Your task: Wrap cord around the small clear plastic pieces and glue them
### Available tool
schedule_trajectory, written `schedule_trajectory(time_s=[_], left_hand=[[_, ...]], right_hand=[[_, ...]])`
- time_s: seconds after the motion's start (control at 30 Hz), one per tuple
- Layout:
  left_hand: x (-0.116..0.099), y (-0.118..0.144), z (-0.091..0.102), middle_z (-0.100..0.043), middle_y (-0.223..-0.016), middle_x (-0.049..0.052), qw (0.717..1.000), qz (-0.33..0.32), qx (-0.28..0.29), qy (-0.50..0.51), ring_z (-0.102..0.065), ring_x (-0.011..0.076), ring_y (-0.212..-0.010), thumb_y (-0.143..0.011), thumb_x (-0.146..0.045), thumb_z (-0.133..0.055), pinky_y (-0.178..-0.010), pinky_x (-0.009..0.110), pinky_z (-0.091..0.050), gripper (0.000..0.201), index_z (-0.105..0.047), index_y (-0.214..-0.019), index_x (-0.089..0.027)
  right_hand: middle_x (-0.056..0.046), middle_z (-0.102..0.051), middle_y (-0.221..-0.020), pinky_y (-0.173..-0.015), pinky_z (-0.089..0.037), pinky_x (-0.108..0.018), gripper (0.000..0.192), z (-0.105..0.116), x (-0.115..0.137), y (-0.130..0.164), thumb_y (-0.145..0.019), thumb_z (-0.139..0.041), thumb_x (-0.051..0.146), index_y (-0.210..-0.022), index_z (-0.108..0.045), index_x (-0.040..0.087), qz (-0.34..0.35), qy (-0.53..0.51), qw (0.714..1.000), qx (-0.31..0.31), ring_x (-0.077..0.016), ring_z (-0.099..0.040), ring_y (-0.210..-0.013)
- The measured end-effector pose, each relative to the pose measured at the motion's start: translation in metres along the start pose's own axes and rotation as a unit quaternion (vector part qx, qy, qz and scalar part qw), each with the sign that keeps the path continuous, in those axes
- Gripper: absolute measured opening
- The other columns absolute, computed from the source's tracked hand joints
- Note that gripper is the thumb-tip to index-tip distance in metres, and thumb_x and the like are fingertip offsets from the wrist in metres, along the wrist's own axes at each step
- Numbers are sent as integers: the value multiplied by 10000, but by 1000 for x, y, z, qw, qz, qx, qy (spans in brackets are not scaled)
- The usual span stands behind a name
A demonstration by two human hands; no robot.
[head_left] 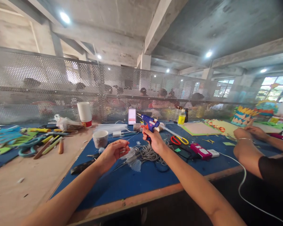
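Note:
My right hand (pixel 156 142) is wrapped round the handle of a blue hot glue gun (pixel 149 122), held above the blue mat with its nozzle towards the upper left. A clear glue stick (pixel 171 130) sticks out of its back. My left hand (pixel 115 151) hovers to the left, fingers curled and pressed together; whatever they may hold is too small to make out. Below and between the hands lie a tangle of grey cord (pixel 151 153) and a pleated translucent piece (pixel 134 164). A whitish paper cup (pixel 100 139) stands just beyond my left hand.
Scissors (pixel 182 140) and a magenta box (pixel 200 151) lie to the right, near a co-worker's hands (pixel 243 134). A phone (pixel 132 116) stands against the perforated screen (pixel 103 78). Tools (pixel 47 145) and stacked cups (pixel 84 112) are on the left; a black-handled tool (pixel 82 167) lies near my left forearm.

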State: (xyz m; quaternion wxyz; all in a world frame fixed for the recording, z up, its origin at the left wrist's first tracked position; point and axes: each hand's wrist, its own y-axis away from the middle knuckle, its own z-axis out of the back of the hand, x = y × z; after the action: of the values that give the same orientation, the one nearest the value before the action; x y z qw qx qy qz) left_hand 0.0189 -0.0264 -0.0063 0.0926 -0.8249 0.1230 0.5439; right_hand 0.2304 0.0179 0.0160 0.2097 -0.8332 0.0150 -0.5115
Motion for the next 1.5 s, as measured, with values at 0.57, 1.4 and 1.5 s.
schedule_trajectory(time_s=[0.57,1.4,1.5], left_hand=[[3,3,-6,-704,-784,71,999,-4,7,-47,-655,149,-729,-757,-268,-738,-721,245,-532,131,-704,-799,-150],[-5,3,1,-631,-666,19,998,-43,-23,-29,-583,82,-589,-784,-253,-727,-565,157,-474,154,-666,-859,-132],[-10,2,7,-635,-682,18,997,-67,-43,8,-596,77,-596,-790,-211,-717,-572,152,-490,133,-668,-879,-125]], right_hand=[[25,-544,-608,-529,-395,-251,249,-4,-6,6,-702,-738,346,-873,-689,172,35,106,994,20,-98,-464,-525],[3,-590,-678,-522,-458,-237,317,-9,-3,12,-804,-647,453,-924,-645,160,86,188,978,22,-93,-532,-503],[8,-584,-684,-515,-485,-238,324,-8,3,15,-824,-626,475,-924,-630,166,90,220,971,38,-98,-561,-499]])
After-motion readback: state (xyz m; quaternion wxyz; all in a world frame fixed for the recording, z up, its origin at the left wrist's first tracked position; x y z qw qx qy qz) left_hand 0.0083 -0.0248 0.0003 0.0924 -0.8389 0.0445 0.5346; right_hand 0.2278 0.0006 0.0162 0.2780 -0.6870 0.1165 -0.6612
